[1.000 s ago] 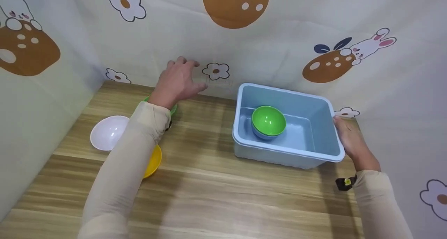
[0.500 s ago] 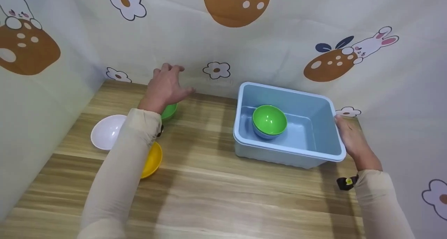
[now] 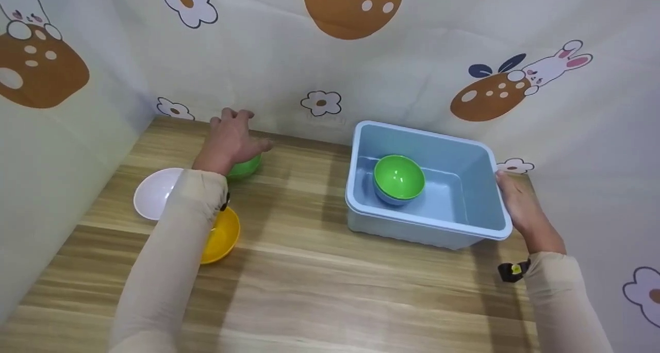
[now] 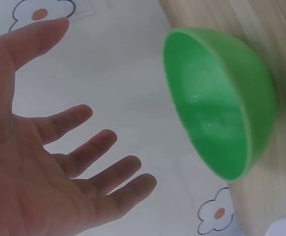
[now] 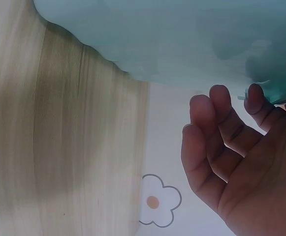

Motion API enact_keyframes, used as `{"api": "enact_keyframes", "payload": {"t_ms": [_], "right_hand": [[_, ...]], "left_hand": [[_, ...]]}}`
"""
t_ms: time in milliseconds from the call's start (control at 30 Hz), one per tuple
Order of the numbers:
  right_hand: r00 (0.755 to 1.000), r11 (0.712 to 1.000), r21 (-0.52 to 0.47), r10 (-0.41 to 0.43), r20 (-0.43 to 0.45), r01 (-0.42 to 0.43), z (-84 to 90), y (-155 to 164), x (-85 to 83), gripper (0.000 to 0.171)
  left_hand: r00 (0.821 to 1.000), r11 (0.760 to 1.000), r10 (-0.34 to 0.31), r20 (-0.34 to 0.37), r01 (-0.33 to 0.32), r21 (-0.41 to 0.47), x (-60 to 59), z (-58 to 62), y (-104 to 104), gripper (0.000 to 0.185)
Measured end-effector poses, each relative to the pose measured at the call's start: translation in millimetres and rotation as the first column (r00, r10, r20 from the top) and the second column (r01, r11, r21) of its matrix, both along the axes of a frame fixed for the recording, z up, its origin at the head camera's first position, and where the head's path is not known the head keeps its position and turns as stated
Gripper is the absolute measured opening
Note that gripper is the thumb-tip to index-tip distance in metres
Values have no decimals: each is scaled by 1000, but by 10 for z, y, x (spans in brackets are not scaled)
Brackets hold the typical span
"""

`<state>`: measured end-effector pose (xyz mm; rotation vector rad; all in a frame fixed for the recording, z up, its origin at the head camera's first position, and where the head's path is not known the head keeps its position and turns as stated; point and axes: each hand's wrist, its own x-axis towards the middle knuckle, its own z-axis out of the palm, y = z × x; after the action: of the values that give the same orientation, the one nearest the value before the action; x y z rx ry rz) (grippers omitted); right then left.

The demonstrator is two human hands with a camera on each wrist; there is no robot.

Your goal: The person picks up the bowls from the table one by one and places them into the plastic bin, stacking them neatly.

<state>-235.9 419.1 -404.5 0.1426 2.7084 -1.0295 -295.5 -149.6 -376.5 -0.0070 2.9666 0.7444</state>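
Above the loose green bowl (image 4: pixel 221 98), my left hand (image 3: pixel 227 144) hovers with fingers spread. The left wrist view shows a gap between those fingers and the bowl, and nothing in the palm. At the right, a light blue plastic bin (image 3: pixel 412 224) stands on the table. My right hand (image 3: pixel 521 208) holds its right rim; the right wrist view shows a fingertip against the outer wall and the other fingers loosely bent, with the thumb hidden there. Inside the bin, a green bowl (image 3: pixel 399 175) sits nested in a blue bowl (image 3: pixel 394 199).
A white bowl (image 3: pixel 154 193) and a yellow bowl (image 3: pixel 224 234) stand on the wooden table (image 3: pixel 309 291) at the left, both partly covered by the left forearm. Behind the table hangs a printed cloth (image 3: pixel 258 49), with further cloth at both sides.
My left hand has moved left and down, closer to the loose green bowl, uncovering more of the yellow bowl. The right hand stays at the bin's rim.
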Motion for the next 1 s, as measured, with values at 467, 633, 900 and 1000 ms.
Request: {"api": "enact_keyframes", "payload": {"t_ms": [467, 633, 900, 1000], "right_hand": [[1000, 999, 34, -10, -4, 10, -14, -5, -5, 86], [1000, 1000, 18, -9, -2, 9, -5, 5, 2, 87], [1000, 1000, 8, -6, -29, 6, -27, 10, -6, 86], [999, 1000, 12, -4, -40, 5, -29, 5, -2, 86]], "left_hand": [[992, 999, 31, 120, -29, -23, -20, -196, -166, 93], [989, 999, 22, 149, -17, -32, -16, -228, -182, 98], [977, 1000, 26, 211, -22, -22, 5, -235, -167, 105], [972, 999, 18, 233, -11, -31, 7, -234, -171, 107]]}}
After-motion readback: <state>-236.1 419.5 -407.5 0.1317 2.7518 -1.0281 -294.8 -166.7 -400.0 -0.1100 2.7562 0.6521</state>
